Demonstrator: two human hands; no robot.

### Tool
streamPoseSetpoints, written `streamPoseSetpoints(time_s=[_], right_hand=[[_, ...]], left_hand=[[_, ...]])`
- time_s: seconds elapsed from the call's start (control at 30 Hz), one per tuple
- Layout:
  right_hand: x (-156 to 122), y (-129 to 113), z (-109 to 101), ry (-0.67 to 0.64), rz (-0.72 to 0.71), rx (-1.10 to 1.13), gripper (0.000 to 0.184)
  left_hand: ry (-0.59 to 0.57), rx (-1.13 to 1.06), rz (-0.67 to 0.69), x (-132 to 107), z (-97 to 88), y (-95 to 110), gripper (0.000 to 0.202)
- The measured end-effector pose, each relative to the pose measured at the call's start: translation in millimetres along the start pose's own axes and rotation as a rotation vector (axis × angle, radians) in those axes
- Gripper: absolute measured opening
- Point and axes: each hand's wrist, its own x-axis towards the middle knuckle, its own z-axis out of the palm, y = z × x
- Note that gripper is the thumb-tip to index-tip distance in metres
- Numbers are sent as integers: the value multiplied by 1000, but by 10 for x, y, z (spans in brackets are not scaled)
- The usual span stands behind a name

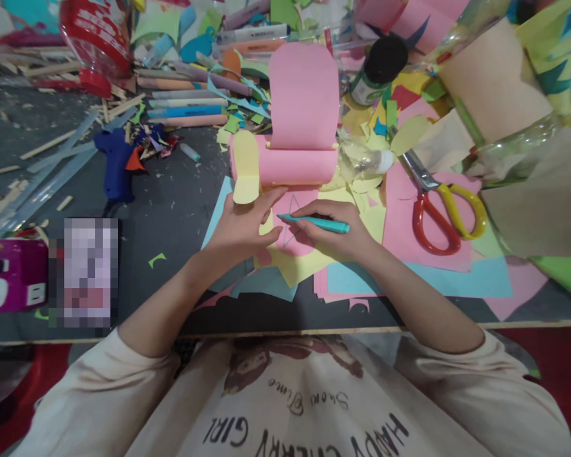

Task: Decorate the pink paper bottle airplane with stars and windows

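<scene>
Right hand [343, 214] has its fingers pinched round a teal pen [321, 222], tip at the pink paper [292, 250] just beneath them. Left hand [240, 223] fingers are just spread loosely beside the drawing [285, 238], and 1 pair of scissors [427, 184] lies well right of the pen fingers.

From my distant screen I can read "HAPPY", "GIRL" and "Time" on the shirt [314, 397]; the bottle [95, 38] label is too blurred.
</scene>
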Motion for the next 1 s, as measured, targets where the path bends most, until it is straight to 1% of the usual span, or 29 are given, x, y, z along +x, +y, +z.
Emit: streamPoseSetpoints(time_s=[0.1, 0.37, 0.53, 0.67, 0.8, 1.0], right_hand=[[-4, -38, -29, -31, 17, -4, 23], [-29, -147, -123, -100, 104, 16, 16], [-12, -190, -193, -97, 198, -17, 14], [1, -205, -259, -148, 201, -34, 14], [-3, -227, -315, -187, 206, -6, 17], [-3, -229, -351, -227, 236, -12, 20]], left_hand=[[0, 3, -3, 3, 2, -4, 66], [-14, -8, -31, 5, -11, 16, 65], [-9, -1, -15, 5, -9, 5, 64], [6, 0, 2, 1, 8, -16, 64], [8, -2, -1, -3, 14, -20, 64], [2, -1, -20, -8, -4, 4, 64]])
